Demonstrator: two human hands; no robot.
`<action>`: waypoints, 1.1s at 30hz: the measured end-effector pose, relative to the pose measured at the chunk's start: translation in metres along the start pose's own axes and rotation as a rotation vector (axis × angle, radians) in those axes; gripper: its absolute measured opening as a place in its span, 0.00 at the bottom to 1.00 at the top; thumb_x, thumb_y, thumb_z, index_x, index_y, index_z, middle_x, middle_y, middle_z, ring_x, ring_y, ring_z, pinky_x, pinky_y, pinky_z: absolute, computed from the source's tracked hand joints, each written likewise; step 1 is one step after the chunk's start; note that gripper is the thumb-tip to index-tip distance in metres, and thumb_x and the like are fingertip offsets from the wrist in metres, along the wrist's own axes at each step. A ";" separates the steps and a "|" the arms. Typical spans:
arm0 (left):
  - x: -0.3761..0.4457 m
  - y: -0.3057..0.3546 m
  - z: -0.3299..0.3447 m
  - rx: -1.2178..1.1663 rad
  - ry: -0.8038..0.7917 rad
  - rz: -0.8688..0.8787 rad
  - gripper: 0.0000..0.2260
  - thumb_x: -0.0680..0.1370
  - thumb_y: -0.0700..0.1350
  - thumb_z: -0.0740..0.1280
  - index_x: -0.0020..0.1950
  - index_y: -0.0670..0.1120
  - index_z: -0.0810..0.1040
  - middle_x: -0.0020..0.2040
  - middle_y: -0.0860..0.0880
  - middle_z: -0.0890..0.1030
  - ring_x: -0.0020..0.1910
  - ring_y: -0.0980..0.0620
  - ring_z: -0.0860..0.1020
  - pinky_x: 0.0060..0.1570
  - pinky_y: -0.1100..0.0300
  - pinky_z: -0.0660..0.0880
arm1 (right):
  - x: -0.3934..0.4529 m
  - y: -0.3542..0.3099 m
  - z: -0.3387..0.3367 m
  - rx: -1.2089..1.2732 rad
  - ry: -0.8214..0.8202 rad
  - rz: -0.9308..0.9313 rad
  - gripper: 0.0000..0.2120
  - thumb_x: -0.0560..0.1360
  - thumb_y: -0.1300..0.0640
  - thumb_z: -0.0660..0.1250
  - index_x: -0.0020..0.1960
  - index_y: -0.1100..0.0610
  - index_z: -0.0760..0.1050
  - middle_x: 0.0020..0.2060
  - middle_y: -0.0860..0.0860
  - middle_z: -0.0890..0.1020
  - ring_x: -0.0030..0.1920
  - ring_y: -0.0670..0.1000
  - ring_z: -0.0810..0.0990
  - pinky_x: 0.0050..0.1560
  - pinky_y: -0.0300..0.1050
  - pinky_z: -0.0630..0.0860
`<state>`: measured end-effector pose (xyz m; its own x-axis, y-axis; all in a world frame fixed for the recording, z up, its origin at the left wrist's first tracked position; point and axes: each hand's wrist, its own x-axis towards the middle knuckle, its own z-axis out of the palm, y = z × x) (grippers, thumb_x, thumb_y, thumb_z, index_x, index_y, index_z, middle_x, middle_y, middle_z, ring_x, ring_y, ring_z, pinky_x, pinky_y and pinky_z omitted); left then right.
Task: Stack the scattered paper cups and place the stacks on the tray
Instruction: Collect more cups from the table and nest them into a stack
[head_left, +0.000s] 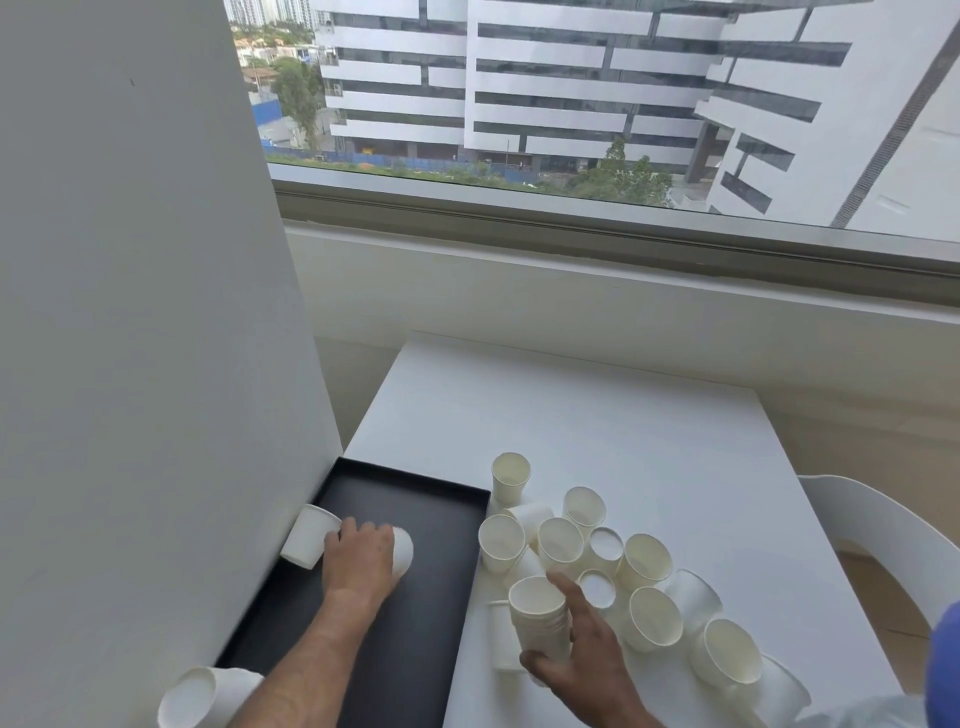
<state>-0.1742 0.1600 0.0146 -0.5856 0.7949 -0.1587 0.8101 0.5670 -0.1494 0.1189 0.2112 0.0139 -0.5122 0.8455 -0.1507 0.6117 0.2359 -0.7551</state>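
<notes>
A black tray (415, 613) lies on the left part of the white table. My left hand (358, 564) rests over the tray, fingers curled on a white paper cup (402, 551) lying on its side. Another cup (309, 535) lies on its side at the tray's left rim against the wall. My right hand (582, 654) grips a stack of nested cups (537, 618) just right of the tray. Several loose cups (647, 561) stand or lie scattered right of the tray, most upright with open mouths, a few upside down.
A white wall panel (156, 312) runs along the tray's left side. One cup (192, 696) lies at the bottom left beside the tray. A white chair (883, 530) stands right of the table (571, 415). The window sill lies beyond the table's far edge.
</notes>
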 end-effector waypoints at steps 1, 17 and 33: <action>0.002 0.003 -0.001 -0.107 0.054 -0.012 0.23 0.76 0.59 0.69 0.68 0.53 0.74 0.61 0.52 0.80 0.60 0.47 0.74 0.56 0.54 0.70 | 0.000 -0.001 0.000 0.002 -0.001 -0.001 0.43 0.59 0.45 0.74 0.68 0.30 0.57 0.59 0.40 0.76 0.52 0.46 0.79 0.55 0.43 0.77; -0.042 0.108 -0.050 -1.717 -0.092 0.102 0.31 0.60 0.57 0.80 0.62 0.57 0.77 0.56 0.56 0.84 0.59 0.54 0.81 0.61 0.47 0.79 | 0.017 -0.027 -0.004 0.058 0.050 -0.043 0.57 0.61 0.46 0.73 0.76 0.36 0.37 0.55 0.32 0.77 0.52 0.41 0.80 0.46 0.37 0.75; -0.028 0.093 -0.037 -0.771 -0.017 0.639 0.38 0.69 0.78 0.56 0.71 0.58 0.74 0.67 0.60 0.71 0.72 0.60 0.61 0.72 0.53 0.54 | 0.019 -0.023 -0.003 0.001 0.041 -0.106 0.48 0.62 0.45 0.73 0.72 0.28 0.49 0.58 0.39 0.77 0.51 0.38 0.77 0.46 0.30 0.72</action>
<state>-0.0815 0.1982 0.0415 -0.0296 0.9996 -0.0031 0.7668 0.0246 0.6415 0.0971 0.2237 0.0300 -0.5491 0.8346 -0.0435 0.5546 0.3250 -0.7660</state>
